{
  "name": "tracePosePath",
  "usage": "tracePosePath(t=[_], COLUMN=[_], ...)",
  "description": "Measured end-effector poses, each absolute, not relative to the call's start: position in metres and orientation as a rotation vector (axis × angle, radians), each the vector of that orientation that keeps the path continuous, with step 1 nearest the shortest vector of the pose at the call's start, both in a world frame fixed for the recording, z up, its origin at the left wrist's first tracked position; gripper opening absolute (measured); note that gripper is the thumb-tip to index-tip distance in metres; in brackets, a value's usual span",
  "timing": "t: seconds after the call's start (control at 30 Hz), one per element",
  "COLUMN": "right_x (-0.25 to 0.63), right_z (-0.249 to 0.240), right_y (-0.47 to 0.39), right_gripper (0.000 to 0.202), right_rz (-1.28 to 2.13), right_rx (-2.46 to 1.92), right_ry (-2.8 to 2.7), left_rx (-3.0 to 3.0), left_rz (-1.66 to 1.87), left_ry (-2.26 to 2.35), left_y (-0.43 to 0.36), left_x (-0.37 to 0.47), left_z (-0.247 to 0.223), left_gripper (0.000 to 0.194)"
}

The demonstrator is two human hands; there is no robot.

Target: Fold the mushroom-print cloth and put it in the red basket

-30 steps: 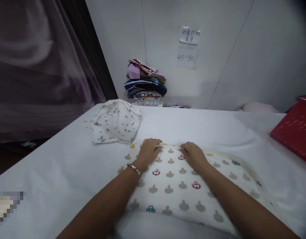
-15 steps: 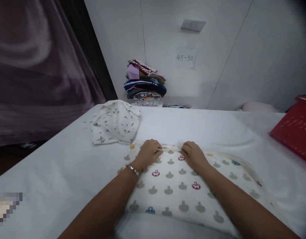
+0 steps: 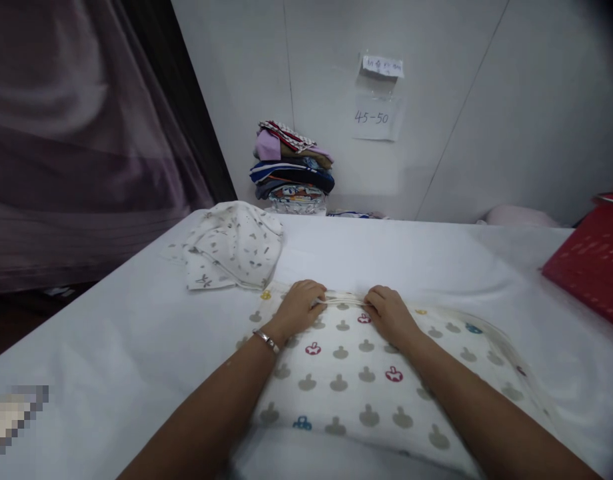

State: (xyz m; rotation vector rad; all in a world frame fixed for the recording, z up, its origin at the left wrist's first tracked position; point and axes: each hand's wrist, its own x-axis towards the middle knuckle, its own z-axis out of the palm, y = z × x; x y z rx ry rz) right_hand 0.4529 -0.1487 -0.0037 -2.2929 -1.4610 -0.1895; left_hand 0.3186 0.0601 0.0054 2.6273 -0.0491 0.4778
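Note:
A white cloth with grey, red, blue and yellow mushroom-like prints lies spread over the white table in front of me. My left hand pinches its far edge left of the middle. A short way to the right, my right hand pinches the same edge. Between my hands the layered edge runs almost straight. Both hands have their fingertips closed on the fabric, which partly hides them. A bracelet circles my left wrist.
A crumpled white cloth with small grey prints lies at the table's far left. Folded clothes are stacked behind the far edge, by the wall. A red container stands at the right. A curtain hangs on the left.
My hands keep their grip on the cloth's far edge, almost in the same place. The view has shifted very slightly, and the upper paper on the wall now hangs lower, showing its writing.

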Motion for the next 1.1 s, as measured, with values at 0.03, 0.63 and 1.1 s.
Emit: tracePosePath(t=[0.03,0.63,1.1], right_x=[0.4523,0.4507,0.4484], right_z=[-0.0028,0.0018,0.0031], right_y=[-0.1490,-0.1466,-0.1487], right_gripper=[0.011,0.017,0.019], right_rz=[-0.189,-0.215,-0.121], right_rx=[-2.290,-2.312,-2.274], right_ry=[-1.464,-1.437,-1.550], left_rx=[2.634,2.707,2.729], left_rz=[0.484,0.552,0.457], left_ry=[-0.056,0.037,-0.052], left_y=[0.0602,0.0559,0.0566], left_x=[0.3184,0.3178,0.3156], left_z=[0.0056,0.0126,0.0062], left_gripper=[0.003,0.003,0.015])
